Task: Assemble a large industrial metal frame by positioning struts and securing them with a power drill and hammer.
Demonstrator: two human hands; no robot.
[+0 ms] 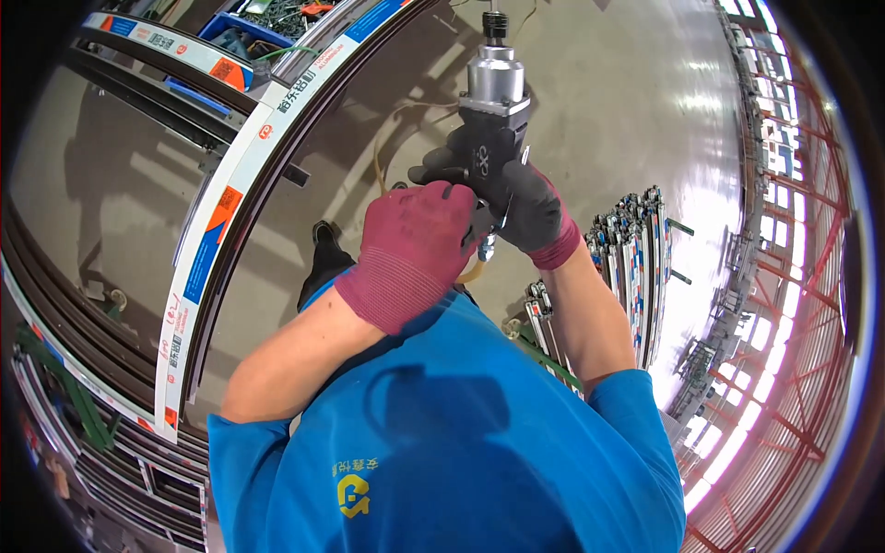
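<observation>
Both my hands, in maroon gloves with dark coated fingers, are closed on a pistol-grip air screwdriver (pixel 498 85). It has a silver front housing, a black body and a dark chuck, and points away from me. My right hand (pixel 539 207) wraps the black body from the right, its thumb along the near side. Back of the glove up, my left hand (pixel 419 230) is closed at the tool's handle; its fingertips are partly hidden. A metal hose fitting (pixel 488 247) shows below the handle between my wrists, with a yellowish hose (pixel 473 272) running from it.
Long aluminium profiles (pixel 217 230) with printed protective film lie on a rack to my left. A blue bin (pixel 241 35) of small hardware sits at the far left. Stacked profiles (pixel 636 263) stand to the right of my arm. Hose also trails over the grey floor (pixel 608 101).
</observation>
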